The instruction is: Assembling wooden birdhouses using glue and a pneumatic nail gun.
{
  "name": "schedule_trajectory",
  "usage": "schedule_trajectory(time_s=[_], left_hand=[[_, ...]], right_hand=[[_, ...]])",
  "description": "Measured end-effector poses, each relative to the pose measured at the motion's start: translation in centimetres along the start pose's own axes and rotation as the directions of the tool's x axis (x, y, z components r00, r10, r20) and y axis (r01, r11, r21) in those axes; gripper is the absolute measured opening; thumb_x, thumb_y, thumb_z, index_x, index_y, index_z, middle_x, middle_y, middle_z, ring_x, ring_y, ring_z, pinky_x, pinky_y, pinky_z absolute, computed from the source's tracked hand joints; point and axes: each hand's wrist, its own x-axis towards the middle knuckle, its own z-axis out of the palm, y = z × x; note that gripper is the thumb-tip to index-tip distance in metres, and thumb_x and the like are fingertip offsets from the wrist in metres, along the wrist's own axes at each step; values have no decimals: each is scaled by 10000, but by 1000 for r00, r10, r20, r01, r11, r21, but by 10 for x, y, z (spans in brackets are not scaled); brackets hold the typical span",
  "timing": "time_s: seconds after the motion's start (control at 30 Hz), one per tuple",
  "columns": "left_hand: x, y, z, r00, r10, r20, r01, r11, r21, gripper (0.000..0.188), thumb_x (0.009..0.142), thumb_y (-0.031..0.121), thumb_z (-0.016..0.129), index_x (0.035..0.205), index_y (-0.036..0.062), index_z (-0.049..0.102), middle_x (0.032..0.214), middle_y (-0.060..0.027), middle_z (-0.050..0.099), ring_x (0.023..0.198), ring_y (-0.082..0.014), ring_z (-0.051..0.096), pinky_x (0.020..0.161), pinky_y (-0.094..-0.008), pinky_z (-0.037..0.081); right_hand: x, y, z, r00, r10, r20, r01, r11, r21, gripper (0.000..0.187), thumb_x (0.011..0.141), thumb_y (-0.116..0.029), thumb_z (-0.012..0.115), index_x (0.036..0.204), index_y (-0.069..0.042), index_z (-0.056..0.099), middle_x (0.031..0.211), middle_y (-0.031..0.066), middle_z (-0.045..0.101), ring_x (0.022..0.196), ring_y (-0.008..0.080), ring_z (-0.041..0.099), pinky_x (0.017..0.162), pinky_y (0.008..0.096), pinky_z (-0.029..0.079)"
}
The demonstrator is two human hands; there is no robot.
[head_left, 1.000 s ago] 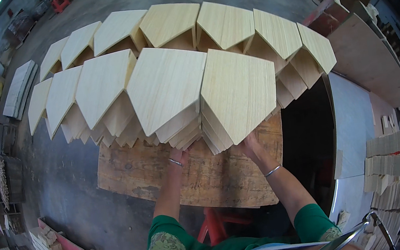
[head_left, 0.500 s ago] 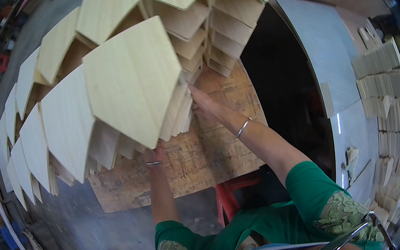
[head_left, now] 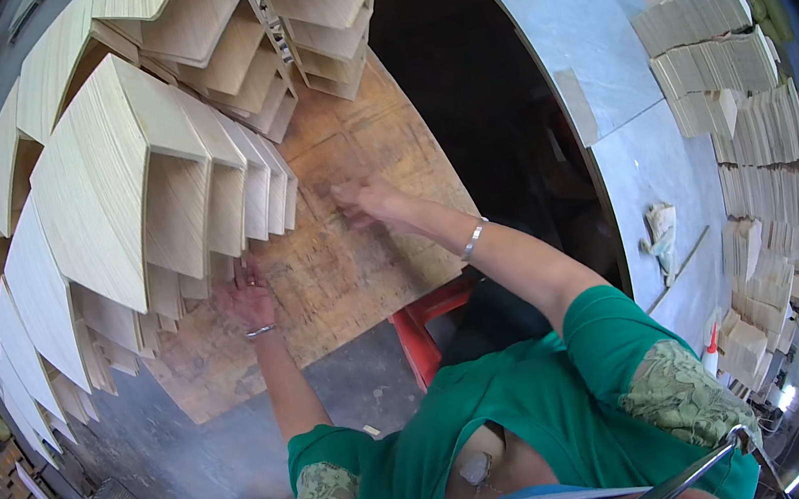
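Observation:
Tall stacks of pale wooden pieces (head_left: 97, 178) with pointed ends fill the upper left, layered with gaps between the boards. My left hand (head_left: 244, 298) is at the bottom corner of the nearest stack, fingers apart, its fingertips close under the lowest boards; whether they touch cannot be made out. To the right of that stack, my right hand (head_left: 365, 200) hovers over the worn wooden tabletop (head_left: 345, 297). Its fingers are loosely bent and somewhat blurred, and nothing shows in them.
A grey-blue sheet-topped table (head_left: 615, 49) stands at right, bearing a crumpled cloth (head_left: 660, 233) and thin rod. Beyond it are stacked thin wooden boards (head_left: 757, 132). A red stool (head_left: 418, 338) is under the near table edge. A dark gap (head_left: 494, 126) separates the tables.
My right hand has come away from the side of the near stack. In the picture, the stacks have shifted left, and the nearest one now shows its layered right side.

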Motion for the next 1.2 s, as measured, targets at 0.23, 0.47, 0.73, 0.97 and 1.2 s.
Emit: schedule_trajectory(time_s=[0.23, 0.47, 0.73, 0.97, 1.2], left_hand=[[-108, -80, -8, 944, -323, -64, 320, 856, 405, 145, 939, 213, 563, 939, 75, 608, 840, -56, 639, 744, -156, 594, 674, -285, 494], [-194, -154, 130, 818, -570, 85, 356, 616, 703, 136, 922, 179, 576, 808, 125, 528, 625, 43, 471, 545, -73, 461, 486, -227, 366], [-329, -226, 241, 425, -732, 533, -103, 545, 832, 324, 961, 284, 545, 699, 93, 529, 591, 36, 478, 509, -30, 424, 442, -202, 327], [-422, -262, 253, 144, -745, 651, -273, 603, 750, 207, 956, 175, 499, 810, 34, 536, 667, -15, 572, 567, -80, 541, 493, -235, 447], [-475, -266, 257, 62, -841, 538, -375, 479, 793, 115, 908, 97, 483, 907, 17, 566, 753, -44, 600, 614, -97, 572, 526, -237, 470]], right_hand=[[-116, 47, -78, 992, 75, -102, -88, 988, -125, 220, 915, -215, 577, 893, -5, 640, 816, 70, 641, 737, 154, 624, 677, 286, 530], [-247, 84, -103, 991, -53, -127, 38, 992, -118, 276, 932, -233, 586, 1049, 16, 618, 899, 71, 646, 804, 124, 620, 714, 255, 518], [-381, 117, -119, 833, -427, -352, 421, 902, -98, 233, 940, -169, 567, 1044, 29, 632, 859, 72, 650, 788, 125, 629, 729, 255, 517], [-458, 191, -151, 544, -599, -588, 711, 701, -57, 239, 953, -183, 571, 1044, 35, 611, 856, 60, 627, 754, 115, 609, 667, 243, 512], [-495, 230, -162, 394, -685, -613, 738, 633, -234, 221, 932, -151, 606, 1040, 40, 638, 882, 33, 630, 776, 83, 574, 688, 211, 462]])
